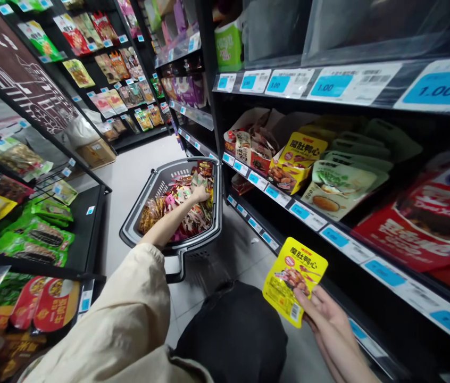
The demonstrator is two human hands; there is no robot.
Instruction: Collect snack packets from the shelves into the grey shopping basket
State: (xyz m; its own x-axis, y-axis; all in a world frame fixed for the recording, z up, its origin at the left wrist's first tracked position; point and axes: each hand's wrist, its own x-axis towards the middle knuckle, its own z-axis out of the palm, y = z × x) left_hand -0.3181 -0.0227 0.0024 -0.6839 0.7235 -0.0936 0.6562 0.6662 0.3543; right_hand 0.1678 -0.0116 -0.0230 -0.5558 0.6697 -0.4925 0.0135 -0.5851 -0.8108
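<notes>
Yellow packet (294, 279) is hanging from the right hand's (324, 314) corner pinch and may slip while the left hand (200, 192), grip unclear, is reaching into the basket (141, 213)

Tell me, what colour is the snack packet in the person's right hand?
The packet is bright yellow with a food picture, clearest in the head view.

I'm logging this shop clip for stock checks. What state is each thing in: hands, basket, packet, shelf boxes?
left hand: reached into the basket, on the snack packets; grip unclear
right hand: shut on the yellow packet
yellow packet: held upright, sealed
basket: on the floor, well filled
yellow display box: on the shelf, open
red display box: on the shelf, open, flaps up
</notes>
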